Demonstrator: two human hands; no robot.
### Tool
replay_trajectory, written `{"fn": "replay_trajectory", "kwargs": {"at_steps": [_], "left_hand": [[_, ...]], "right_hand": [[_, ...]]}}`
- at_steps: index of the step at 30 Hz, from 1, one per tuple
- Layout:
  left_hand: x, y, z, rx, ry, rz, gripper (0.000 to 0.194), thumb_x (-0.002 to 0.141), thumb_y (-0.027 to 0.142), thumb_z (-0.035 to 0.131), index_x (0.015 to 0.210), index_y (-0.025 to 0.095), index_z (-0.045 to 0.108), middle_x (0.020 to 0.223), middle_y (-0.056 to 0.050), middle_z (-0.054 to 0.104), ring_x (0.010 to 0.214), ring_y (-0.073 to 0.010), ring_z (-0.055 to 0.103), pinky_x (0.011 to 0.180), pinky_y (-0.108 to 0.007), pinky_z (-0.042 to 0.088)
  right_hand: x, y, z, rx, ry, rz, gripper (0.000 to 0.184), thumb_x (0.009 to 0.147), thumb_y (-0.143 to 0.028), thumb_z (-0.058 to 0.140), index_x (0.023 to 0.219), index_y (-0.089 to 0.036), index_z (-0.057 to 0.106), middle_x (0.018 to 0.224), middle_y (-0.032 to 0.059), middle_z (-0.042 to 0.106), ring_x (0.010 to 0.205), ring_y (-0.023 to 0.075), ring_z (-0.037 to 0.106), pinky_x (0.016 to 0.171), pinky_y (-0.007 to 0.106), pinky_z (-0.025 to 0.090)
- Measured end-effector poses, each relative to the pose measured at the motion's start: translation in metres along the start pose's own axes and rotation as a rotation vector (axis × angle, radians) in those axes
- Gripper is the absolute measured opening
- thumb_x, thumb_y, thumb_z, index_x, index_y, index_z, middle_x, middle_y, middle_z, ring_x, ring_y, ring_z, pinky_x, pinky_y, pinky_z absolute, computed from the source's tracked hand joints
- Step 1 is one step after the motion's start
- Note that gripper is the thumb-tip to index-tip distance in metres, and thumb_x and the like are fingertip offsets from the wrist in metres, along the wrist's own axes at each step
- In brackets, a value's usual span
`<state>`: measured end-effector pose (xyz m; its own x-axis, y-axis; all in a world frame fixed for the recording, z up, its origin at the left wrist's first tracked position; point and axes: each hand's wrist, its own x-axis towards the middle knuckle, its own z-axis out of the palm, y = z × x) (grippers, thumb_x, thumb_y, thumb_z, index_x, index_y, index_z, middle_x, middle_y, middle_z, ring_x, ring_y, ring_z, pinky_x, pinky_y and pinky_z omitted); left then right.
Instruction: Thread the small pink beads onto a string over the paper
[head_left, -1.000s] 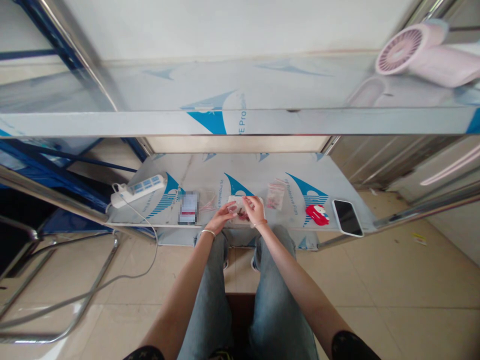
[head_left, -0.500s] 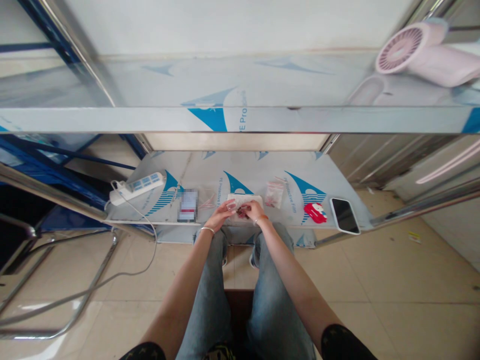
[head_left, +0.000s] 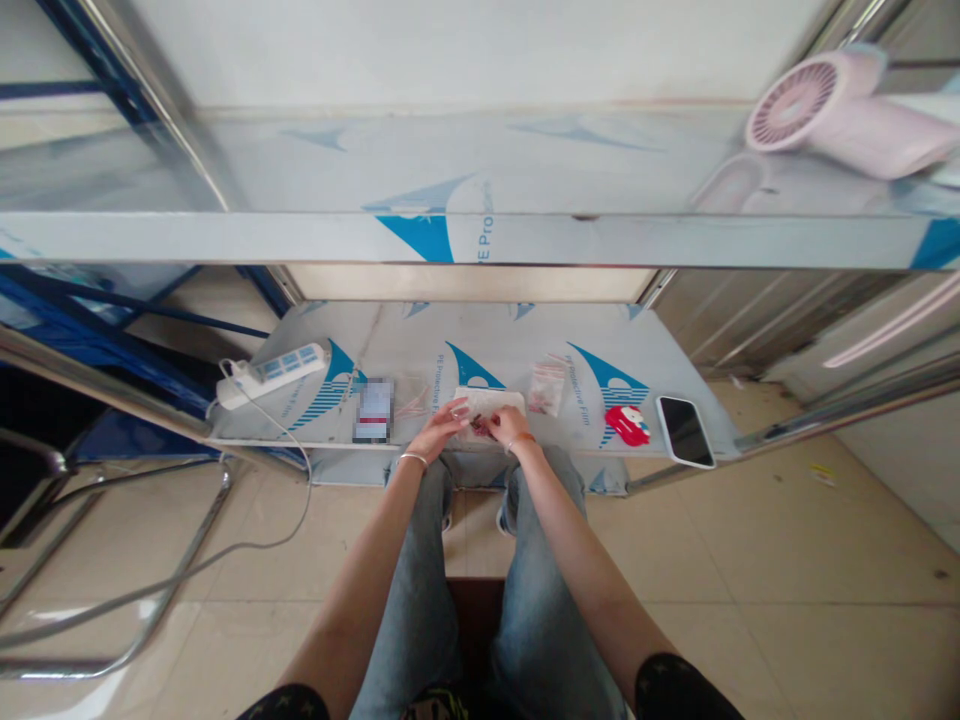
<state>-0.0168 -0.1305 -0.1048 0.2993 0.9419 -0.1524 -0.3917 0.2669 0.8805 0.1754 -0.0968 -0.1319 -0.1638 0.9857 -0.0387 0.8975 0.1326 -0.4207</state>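
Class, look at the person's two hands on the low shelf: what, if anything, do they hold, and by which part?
Both the left hand and right hand pinch small reddish pieces beside a white tray; too small to tell which part.

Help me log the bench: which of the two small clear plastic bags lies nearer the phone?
The clear bag right of the hands, between the white tray and the red case. The other bag lies left, beside the blurred card.

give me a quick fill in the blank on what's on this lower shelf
1. Both hands, left hand and right hand, meet at a white ____.
2. The phone lies screen up, right of the ____ case.
3. The power strip sits at the shelf's ____ end.

Missing words: tray; red; left
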Motion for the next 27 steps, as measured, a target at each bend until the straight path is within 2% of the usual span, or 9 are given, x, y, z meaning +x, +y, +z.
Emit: {"fn": "replay_trajectory", "kwargs": {"at_steps": [5,10,17,22,24,27], "left_hand": [[-0.001,0.001,0.0,-0.024,0.007,-0.004,0.062,0.062,0.021,0.086,0.121,0.018,0.067,0.123,-0.011,0.066,0.131,-0.0377,0.042,0.108,-0.047,0.027],[-0.001,0.001,0.001,-0.034,0.015,-0.012,0.061,0.061,0.021,0.087,0.118,0.019,0.068,0.122,-0.011,0.067,0.13,-0.0357,0.044,0.108,-0.046,0.028],[-0.003,0.003,0.003,-0.024,0.019,-0.01,0.061,0.06,0.022,0.087,0.119,0.019,0.067,0.121,-0.01,0.068,0.129,-0.0343,0.045,0.107,-0.044,0.029],[-0.001,0.001,0.001,0.004,0.024,0.008,0.064,0.061,0.027,0.085,0.121,0.021,0.066,0.123,-0.01,0.067,0.126,-0.0305,0.049,0.107,-0.043,0.03],[0.001,-0.001,0.0,0.012,0.013,0.005,0.063,0.061,0.029,0.085,0.121,0.023,0.066,0.124,-0.01,0.066,0.126,-0.0299,0.05,0.106,-0.043,0.031],[0.002,-0.003,-0.002,0.016,-0.002,0.01,0.062,0.062,0.029,0.085,0.121,0.024,0.067,0.124,-0.009,0.066,0.126,-0.029,0.051,0.106,-0.042,0.032]], "right_hand": [[0.001,-0.001,0.0,0.002,0.006,0.028,0.025,0.09,-0.03,0.06,0.085,-0.011,0.075,0.092,0.0158,0.071,0.089,0.0225,0.065,0.082,0.028,0.046],[0.002,0.0,0.002,0.095,0.047,0.034,0.02,0.088,-0.029,0.062,0.096,-0.013,0.072,0.098,0.0111,0.069,0.088,0.0184,0.063,0.082,0.026,0.046],[0.005,0.003,0.011,0.187,0.061,0.03,0.017,0.088,-0.022,0.058,0.095,-0.013,0.071,0.098,0.0099,0.068,0.085,0.0162,0.062,0.082,0.025,0.046],[0.011,0.001,0.012,0.493,0.189,0.069,0.011,0.081,-0.016,0.057,0.083,-0.014,0.068,0.088,0.0083,0.07,0.082,0.0174,0.063,0.083,0.029,0.049],[0.013,-0.002,0.007,0.653,0.238,0.06,0.01,0.079,-0.02,0.057,0.078,-0.016,0.065,0.082,0.0063,0.069,0.078,0.0176,0.063,0.081,0.03,0.05],[0.014,-0.009,-0.009,0.807,0.237,-0.024,0.011,0.078,-0.027,0.06,0.079,-0.017,0.065,0.082,0.0053,0.069,0.079,0.0174,0.063,0.081,0.031,0.05]]}}
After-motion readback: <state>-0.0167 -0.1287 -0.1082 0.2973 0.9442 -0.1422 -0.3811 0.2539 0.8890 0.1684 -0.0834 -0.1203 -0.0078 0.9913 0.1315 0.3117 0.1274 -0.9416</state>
